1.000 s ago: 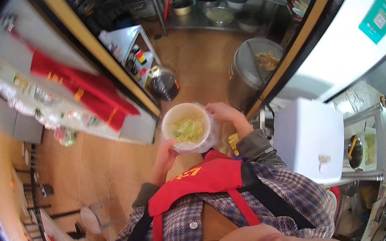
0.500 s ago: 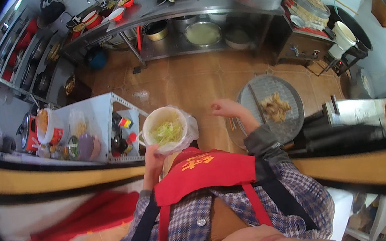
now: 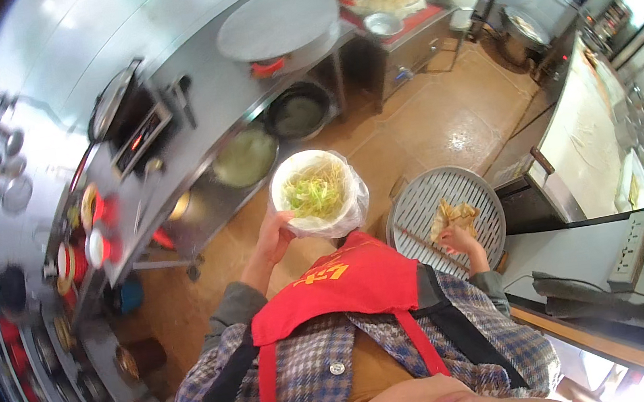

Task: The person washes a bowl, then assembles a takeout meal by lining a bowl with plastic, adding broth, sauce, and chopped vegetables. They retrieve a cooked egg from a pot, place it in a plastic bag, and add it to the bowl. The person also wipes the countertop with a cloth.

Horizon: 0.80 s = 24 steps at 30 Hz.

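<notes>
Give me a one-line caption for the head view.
Left hand holds a bag-lined bowl of shredded greens; right hand picks at food on a round perforated tray.

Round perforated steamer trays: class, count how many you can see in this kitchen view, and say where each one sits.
1. The round perforated steamer tray sits by the counter at the person's right, with the right hand on the food in it. Others may be hidden elsewhere.

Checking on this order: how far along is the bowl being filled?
Done: the plastic-lined bowl already holds shredded greens, carried in the left hand. In hand: the right hand reaches the pale food on the round perforated tray. Left: none of it is in the bowl yet.
</notes>
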Each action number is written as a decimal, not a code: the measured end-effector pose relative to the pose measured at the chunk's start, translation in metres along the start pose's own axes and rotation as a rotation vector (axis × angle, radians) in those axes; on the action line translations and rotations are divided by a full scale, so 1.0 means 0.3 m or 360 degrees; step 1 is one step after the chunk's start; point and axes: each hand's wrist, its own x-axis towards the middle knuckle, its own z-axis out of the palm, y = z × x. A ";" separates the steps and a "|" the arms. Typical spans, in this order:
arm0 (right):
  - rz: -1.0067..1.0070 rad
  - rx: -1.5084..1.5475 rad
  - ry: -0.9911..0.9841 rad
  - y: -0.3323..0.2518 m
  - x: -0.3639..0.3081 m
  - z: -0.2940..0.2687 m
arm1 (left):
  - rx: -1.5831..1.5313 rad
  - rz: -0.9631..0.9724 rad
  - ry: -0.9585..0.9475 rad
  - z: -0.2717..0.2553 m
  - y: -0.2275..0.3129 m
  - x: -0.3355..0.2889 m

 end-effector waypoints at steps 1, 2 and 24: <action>0.0013 0.0171 0.0067 -0.003 0.035 -0.024 | -0.0042 -0.0018 -0.0139 0.009 0.025 0.124; -0.0006 0.0285 0.0041 0.003 0.082 -0.073 | -0.0069 -0.0083 -0.0072 0.023 0.022 0.223; 0.0200 0.0756 0.1966 -0.005 0.473 -0.953 | 0.0504 -0.0836 -0.0970 0.959 -0.030 2.203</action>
